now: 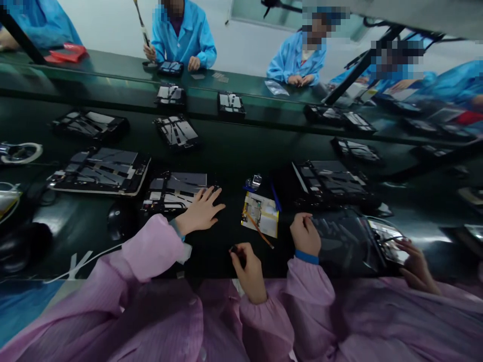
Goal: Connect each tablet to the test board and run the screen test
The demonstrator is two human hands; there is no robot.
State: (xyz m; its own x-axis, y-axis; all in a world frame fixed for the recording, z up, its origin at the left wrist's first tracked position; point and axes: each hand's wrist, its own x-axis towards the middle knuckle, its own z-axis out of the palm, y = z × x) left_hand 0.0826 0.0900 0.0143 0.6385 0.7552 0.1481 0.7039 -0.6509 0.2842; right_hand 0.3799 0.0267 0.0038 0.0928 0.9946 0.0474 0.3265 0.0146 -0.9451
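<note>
My left hand is open with its fingers spread, reaching over the right edge of an opened tablet whose grey inner panels and flat cables show. A blue band circles that wrist. Lower down, my right hand is closed in a pinch, thumb and index fingertip together on a small dark piece too small to identify. Just above it lies a flat yellow-edged part bearing a circuit board and an orange ribbon cable. Behind this are a small shiny metal component and a blue stick-like tool.
Close on my right, a co-worker's hand rests beside a dark flat panel. More opened tablets stand left and along the green bench. A black computer mouse lies left. People in blue coats sit opposite.
</note>
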